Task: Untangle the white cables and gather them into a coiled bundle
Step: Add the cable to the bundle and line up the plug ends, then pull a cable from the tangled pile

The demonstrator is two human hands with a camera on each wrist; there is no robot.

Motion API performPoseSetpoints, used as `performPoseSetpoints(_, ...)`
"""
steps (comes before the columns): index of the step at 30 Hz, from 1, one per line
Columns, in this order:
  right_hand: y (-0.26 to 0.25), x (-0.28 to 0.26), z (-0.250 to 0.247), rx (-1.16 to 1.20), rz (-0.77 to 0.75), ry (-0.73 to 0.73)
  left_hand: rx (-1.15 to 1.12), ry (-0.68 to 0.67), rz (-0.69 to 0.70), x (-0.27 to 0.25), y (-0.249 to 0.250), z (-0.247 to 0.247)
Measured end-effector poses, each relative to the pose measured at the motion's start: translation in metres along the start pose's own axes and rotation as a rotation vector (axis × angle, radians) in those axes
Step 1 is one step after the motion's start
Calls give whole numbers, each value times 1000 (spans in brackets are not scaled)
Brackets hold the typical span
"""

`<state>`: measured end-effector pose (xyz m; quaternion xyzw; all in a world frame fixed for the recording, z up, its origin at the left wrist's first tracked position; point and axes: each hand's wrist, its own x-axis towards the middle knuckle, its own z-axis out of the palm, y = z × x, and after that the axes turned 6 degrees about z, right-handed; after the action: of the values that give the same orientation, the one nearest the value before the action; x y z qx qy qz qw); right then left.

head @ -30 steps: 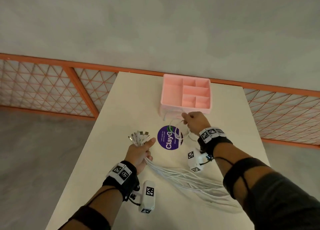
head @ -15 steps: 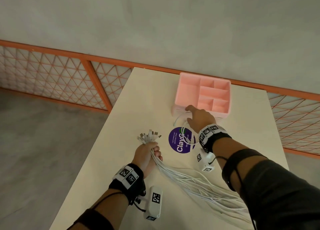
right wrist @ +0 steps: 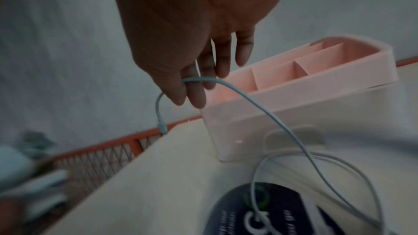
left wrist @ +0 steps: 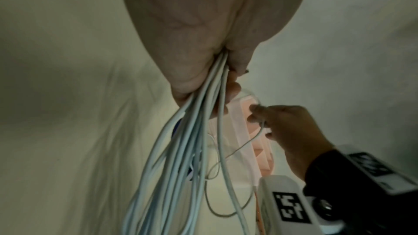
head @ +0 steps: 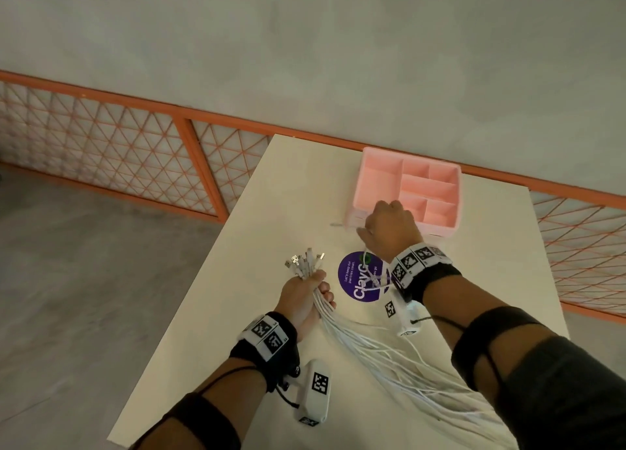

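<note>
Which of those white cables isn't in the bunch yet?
The single cable pinched in the right hand beside the pink organizer; all the others are gripped together in the left hand.

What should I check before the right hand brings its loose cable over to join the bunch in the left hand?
1. Left hand grips the cable bunch firmly: ok.
2. Connector ends fan out together above the fist: ok.
3. Right hand has the single cable pinched near its plug: ok.
4. Single cable free of the pink organizer: ok, it runs in front of it.
5. Its slack, looped over the purple sticker, free of knots: cannot tell.
6. Bunch tails untangled: not ok, they splay and cross.
</note>
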<state>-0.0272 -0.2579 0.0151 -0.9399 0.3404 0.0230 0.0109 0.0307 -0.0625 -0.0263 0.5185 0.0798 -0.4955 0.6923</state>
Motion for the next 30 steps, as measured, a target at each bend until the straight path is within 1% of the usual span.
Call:
performPoseSetpoints(1, -2, -7, -4, 131, 4, -30, -8, 1, 6, 0, 1, 3)
performPoseSetpoints(3, -8, -25, -9, 475, 53, -113, -43, 3, 21, -1, 3, 9)
performPoseSetpoints(4, -13, -36, -9, 602, 69, -118, -66, 3, 28, -3, 4, 12)
performPoseSetpoints(6, -22, -58, -4, 717, 65, -118, -110, -5, 48, -6, 7, 18)
performPoseSetpoints(8, -31, -78, 6, 785, 47, -183, -135, -15, 65, -8, 7, 23)
performPoseSetpoints(10, -35, -95, 16, 792, 35, -233, -140, -27, 81, -9, 6, 27)
performPoseSetpoints(14, -32, -120, 18, 742, 43, -228, -124, -66, 87, -16, 1, 32)
performPoseSetpoints(17, -29, -132, 12, 644, -19, -225, -50, -144, 94, -29, -1, 35)
performPoseSetpoints(21, -24, -140, 11, 608, -41, -224, -20, -231, 83, -42, 1, 35)
performPoseSetpoints(25, -20, -150, 14, 585, -84, -228, -14, -248, 128, -54, 1, 38)
performPoseSetpoints(30, -2, -164, 15, 648, -15, -243, -74, -243, 188, -46, 2, 34)
